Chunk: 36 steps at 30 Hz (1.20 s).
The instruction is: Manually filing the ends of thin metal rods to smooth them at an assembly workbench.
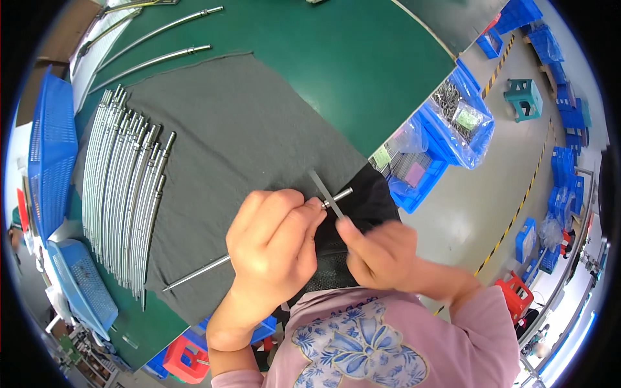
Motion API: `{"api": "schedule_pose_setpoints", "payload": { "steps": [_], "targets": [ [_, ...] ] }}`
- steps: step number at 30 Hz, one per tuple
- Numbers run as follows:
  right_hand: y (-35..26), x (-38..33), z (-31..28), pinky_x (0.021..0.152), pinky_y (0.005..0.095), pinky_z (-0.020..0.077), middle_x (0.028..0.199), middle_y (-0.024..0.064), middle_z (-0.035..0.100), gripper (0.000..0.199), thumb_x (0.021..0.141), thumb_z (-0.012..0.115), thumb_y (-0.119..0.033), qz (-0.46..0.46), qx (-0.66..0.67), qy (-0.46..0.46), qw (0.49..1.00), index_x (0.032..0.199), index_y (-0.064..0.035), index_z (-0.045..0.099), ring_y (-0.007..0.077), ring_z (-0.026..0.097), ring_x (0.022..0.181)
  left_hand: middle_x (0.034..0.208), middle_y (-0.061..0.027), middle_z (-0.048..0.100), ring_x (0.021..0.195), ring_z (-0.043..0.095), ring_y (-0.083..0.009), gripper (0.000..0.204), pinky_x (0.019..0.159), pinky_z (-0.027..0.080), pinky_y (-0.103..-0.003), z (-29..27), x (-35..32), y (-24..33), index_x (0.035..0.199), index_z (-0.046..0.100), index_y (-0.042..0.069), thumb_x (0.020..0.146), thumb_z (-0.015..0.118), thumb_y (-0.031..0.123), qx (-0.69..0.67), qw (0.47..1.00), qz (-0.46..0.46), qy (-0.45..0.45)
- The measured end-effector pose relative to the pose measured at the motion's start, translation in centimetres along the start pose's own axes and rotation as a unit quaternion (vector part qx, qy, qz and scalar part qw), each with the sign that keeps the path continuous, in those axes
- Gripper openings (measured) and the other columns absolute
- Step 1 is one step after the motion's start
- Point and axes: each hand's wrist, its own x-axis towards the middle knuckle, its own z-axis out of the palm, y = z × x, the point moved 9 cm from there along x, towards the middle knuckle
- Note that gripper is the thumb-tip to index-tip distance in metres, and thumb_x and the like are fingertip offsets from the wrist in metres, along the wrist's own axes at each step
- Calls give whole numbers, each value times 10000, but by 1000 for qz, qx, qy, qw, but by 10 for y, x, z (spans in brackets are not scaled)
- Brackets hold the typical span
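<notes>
My left hand (272,239) is closed round a slim silver metal rod (199,271). The rod slants across the dark grey cloth (226,142), and its stepped end pokes out past my fingers. In my right hand (383,253), slightly blurred, is a thin flat grey file (320,186), held by its near end. It crosses the rod just beyond my left fingertips and appears to touch it. Many similar silver rods (123,200) lie side by side on the left of the cloth, their thicker ends pointing away from me.
Two longer rods (162,64) rest at the far left of the green table (336,64). Blue baskets (52,155) stand along its left edge. Blue bins (446,165) holding bagged metal parts sit off the right edge. A green stool (524,100) and red stool (514,297) are on the floor.
</notes>
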Motion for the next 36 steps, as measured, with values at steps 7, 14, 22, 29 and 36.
{"api": "schedule_pose_setpoints", "payload": {
  "steps": [7,14,22,29,36],
  "targets": [
    [-4,25,-11,383,281,299,480,-37,320,568,603,614,-1,66,14,-59,996,1169,-24,654,117,363,368,764,-82,572,625,537,-239,212,527,447,-323,-3,0,3,777,640,-11,591,734,-48,14,1000,13,2],
    [-1,15,-14,379,281,306,471,-33,334,575,605,605,5,50,12,-45,998,1178,-14,646,125,367,358,759,-79,572,615,530,-235,195,521,438,-325,0,0,4,775,642,-8,602,723,-48,9,1000,11,5],
    [-3,-8,-9,386,280,272,501,-20,397,501,623,595,69,39,-9,-35,999,1118,25,658,130,372,382,756,-77,569,616,534,-238,214,518,437,-326,1,2,1,784,645,-8,591,726,-52,7,1000,7,-9],
    [3,-22,11,410,278,280,515,-42,383,567,628,591,78,-24,-33,39,998,1193,27,607,135,364,393,758,-77,572,621,535,-237,211,527,441,-326,2,1,0,783,647,-6,592,722,-56,2,1000,-7,-18],
    [10,-9,24,419,261,299,556,-29,443,576,629,643,61,-56,-1,64,996,1202,22,591,126,400,410,751,-74,570,616,530,-233,196,525,430,-325,-1,2,1,768,642,1,600,728,-54,12,1000,3,-10]
  ]
}}
